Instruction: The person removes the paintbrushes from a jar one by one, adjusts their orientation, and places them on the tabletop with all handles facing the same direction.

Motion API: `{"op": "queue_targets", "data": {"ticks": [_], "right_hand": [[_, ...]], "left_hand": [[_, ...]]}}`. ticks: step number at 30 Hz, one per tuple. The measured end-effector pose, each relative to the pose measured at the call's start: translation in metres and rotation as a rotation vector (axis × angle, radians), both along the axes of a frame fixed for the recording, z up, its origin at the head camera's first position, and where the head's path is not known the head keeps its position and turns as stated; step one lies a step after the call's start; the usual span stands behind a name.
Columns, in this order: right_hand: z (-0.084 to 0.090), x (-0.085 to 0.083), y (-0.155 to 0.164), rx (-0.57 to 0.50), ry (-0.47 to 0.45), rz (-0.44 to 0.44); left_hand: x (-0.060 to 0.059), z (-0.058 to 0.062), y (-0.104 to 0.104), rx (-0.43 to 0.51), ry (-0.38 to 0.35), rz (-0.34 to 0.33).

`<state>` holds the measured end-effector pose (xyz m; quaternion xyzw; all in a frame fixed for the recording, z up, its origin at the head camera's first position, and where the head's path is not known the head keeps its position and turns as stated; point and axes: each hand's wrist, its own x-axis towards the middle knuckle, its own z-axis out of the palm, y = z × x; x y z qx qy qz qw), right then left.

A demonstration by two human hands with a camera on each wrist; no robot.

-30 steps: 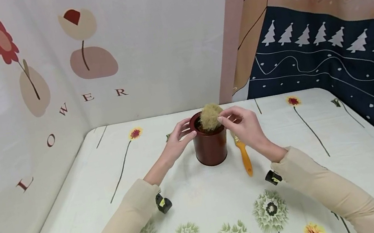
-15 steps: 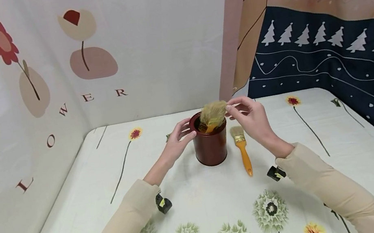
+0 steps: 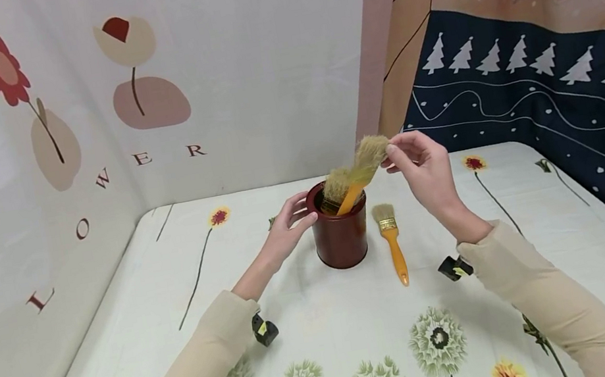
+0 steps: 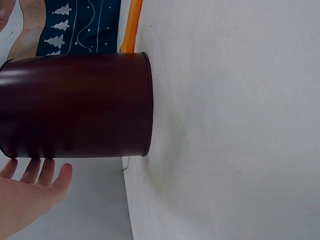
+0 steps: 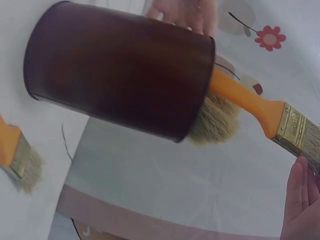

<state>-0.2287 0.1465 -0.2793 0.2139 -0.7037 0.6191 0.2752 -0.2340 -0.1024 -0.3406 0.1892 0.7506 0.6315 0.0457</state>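
Note:
A dark red can (image 3: 341, 242) stands upright on the table. My left hand (image 3: 286, 221) is at its left side, and in the left wrist view the nearly straight fingertips (image 4: 48, 165) touch the can wall. My right hand (image 3: 423, 158) pinches a paintbrush (image 3: 353, 195) by its bristles above the can's right rim. The orange handle of that paintbrush slants down into the can, its lower end hidden. Bristles of another paintbrush (image 3: 335, 184) stick up out of the can. Right of the can, a third paintbrush (image 3: 392, 243) lies on the table, bristles pointing away.
A white cloth (image 3: 319, 359) with printed flowers covers the table. Behind it hangs a pale printed curtain (image 3: 259, 75), and a dark blue cloth with printed trees (image 3: 504, 101) hangs at the right.
My right hand has moved up and to the right, drawing the paintbrush partly out of the can; its orange handle now shows. My left hand and the can stay where they were.

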Motion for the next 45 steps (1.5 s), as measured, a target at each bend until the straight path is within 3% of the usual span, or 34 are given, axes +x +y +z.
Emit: {"op": "queue_targets", "data": {"ticks": [23,31,45], "right_hand": [[0.034,0.002,0.032,-0.112,0.046,-0.101],[0.035,0.000,0.041,-0.072,0.021,-0.145],[0.019,-0.011,0.052,0.081,-0.127,-0.209]], "left_hand": [[0.000,0.000,0.000,-0.007,-0.005,0.003],[0.000,0.000,0.000,-0.010,-0.011,0.001],[0.000,0.000,0.000,-0.001,-0.013,-0.001]]}}
